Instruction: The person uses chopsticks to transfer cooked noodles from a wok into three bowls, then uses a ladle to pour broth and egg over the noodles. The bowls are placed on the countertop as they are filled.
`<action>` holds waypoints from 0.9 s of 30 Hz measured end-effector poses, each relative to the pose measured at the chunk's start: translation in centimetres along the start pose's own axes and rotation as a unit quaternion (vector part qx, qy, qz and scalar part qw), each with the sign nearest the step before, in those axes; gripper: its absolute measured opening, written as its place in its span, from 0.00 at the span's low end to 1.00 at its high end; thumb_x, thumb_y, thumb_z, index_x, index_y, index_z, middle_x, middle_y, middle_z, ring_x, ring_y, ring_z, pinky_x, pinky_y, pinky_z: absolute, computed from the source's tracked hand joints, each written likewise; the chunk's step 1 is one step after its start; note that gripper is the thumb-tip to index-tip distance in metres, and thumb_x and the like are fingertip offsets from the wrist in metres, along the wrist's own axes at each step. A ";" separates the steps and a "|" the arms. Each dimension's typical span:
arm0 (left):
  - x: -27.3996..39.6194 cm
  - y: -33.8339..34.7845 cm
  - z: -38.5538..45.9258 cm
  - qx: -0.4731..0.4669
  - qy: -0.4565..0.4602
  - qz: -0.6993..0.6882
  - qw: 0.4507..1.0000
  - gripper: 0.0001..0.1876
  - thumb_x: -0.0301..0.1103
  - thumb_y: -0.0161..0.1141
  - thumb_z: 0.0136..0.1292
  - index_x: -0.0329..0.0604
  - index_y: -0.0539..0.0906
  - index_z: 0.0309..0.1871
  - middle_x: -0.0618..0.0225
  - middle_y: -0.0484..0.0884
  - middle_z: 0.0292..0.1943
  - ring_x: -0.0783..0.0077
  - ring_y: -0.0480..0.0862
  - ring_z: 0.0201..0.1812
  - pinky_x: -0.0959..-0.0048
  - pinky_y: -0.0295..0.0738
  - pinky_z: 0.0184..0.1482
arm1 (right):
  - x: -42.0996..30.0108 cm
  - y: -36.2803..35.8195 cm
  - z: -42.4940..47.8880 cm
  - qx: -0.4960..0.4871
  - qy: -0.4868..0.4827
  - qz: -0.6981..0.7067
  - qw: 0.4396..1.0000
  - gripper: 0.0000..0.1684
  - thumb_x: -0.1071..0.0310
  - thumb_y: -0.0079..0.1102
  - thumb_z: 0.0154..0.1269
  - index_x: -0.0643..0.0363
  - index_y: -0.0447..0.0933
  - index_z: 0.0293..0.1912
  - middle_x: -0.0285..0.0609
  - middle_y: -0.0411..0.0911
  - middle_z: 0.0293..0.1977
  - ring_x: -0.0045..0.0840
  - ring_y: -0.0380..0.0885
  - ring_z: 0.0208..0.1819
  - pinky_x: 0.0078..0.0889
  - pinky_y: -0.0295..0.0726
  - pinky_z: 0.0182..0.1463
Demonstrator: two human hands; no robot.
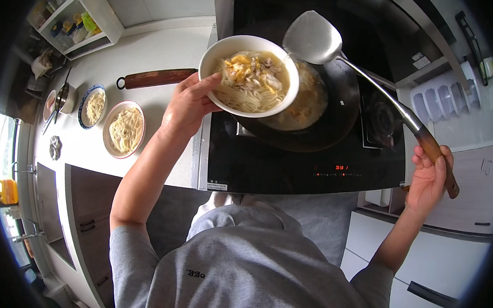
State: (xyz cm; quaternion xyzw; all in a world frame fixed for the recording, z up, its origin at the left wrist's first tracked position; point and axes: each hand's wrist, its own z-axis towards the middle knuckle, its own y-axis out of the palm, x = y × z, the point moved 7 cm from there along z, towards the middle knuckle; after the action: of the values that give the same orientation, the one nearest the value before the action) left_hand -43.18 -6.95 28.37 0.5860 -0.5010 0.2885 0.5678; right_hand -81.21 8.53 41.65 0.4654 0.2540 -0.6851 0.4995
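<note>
My left hand (191, 98) grips the rim of a white bowl (288, 100), thumb over the edge. Noodles, egg pieces, bits of meat and broth (254, 80) fill much of it. The bowl is over the left part of a dark wok (338, 125) and hides some of it. Broth with egg pieces (304, 111) lies in the wok. My right hand (429, 178) holds the wooden handle of a metal wok spatula (313, 37). The spatula's blade is raised above the wok's far side, close to the bowl's right rim.
Two bowls of plain noodles, one red-rimmed (125, 129) and one blue-patterned (92, 106), stand on the left counter (168, 51). Farther left is a metal pot (67, 98). The wok's wooden handle (159, 79) reaches over the counter. A lit display (341, 167) shows on the black cooktop (270, 167).
</note>
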 end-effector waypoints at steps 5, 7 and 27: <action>1.1 -1.3 -1.1 0.026 0.016 -0.001 1.000 0.19 0.37 0.53 0.61 0.33 0.70 0.51 0.58 0.76 0.45 0.68 0.78 0.46 0.67 0.75 0.48 | 3.5 -0.9 -2.0 -0.018 0.032 -0.050 0.998 0.13 0.76 0.45 0.62 0.71 0.64 0.47 0.54 0.74 0.36 0.38 0.79 0.35 0.28 0.82 0.38; 1.6 -1.5 -1.8 0.035 0.023 -0.010 0.999 0.19 0.36 0.53 0.61 0.34 0.70 0.52 0.59 0.75 0.47 0.68 0.77 0.47 0.67 0.73 0.50 | 5.1 -0.8 -3.0 -0.042 0.018 -0.084 0.995 0.11 0.78 0.45 0.61 0.72 0.66 0.44 0.51 0.73 0.37 0.38 0.79 0.34 0.28 0.82 0.37; 2.9 -3.6 -4.7 0.088 0.041 -0.051 0.994 0.17 0.35 0.53 0.61 0.33 0.71 0.50 0.60 0.78 0.43 0.71 0.79 0.42 0.72 0.76 0.44 | 14.7 -2.5 -3.6 0.124 0.291 0.164 0.934 0.14 0.63 0.50 0.63 0.58 0.71 0.46 0.50 0.75 0.43 0.33 0.77 0.42 0.25 0.79 0.42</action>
State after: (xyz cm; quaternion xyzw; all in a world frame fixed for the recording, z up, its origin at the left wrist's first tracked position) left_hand -37.82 -3.72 30.51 0.6462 -0.4193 0.3262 0.5479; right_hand -83.18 5.78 26.68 0.7376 0.2214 -0.4543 0.4478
